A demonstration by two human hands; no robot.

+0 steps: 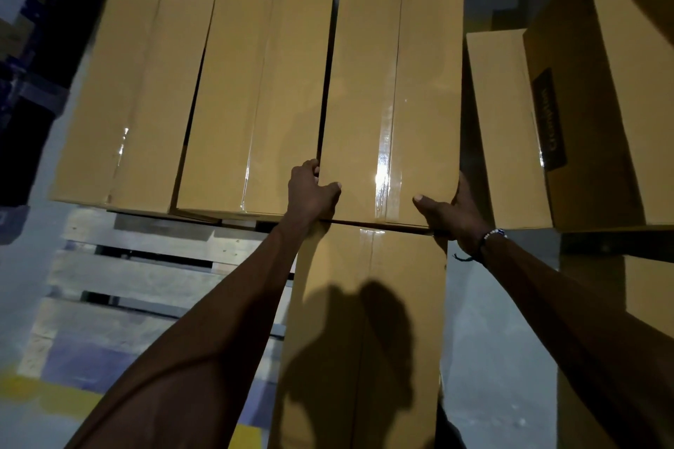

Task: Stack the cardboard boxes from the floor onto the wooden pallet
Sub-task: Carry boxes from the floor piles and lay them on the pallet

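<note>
Boxes: three long rectangular cardboard boxes are lying side by side on the pallet (146, 266), smooth tan card with glossy clear tape along each top seam.
Held box (394, 102): rightmost of the three, its near end overlapping another long box (368, 321) lying nearer the camera.
Left hand (310, 193): gripping the held box's near left corner, thumb pressing on top.
Right hand (456, 215): gripping the near right corner, thumb on top; a beaded bracelet (492, 235) is circling the wrist.
Pallet: rough pale wooden slats with dark gaps, showing bare at the near left.
Side stack (601, 91): more tan boxes are sitting at the right, one bearing a dark printed label.
</note>
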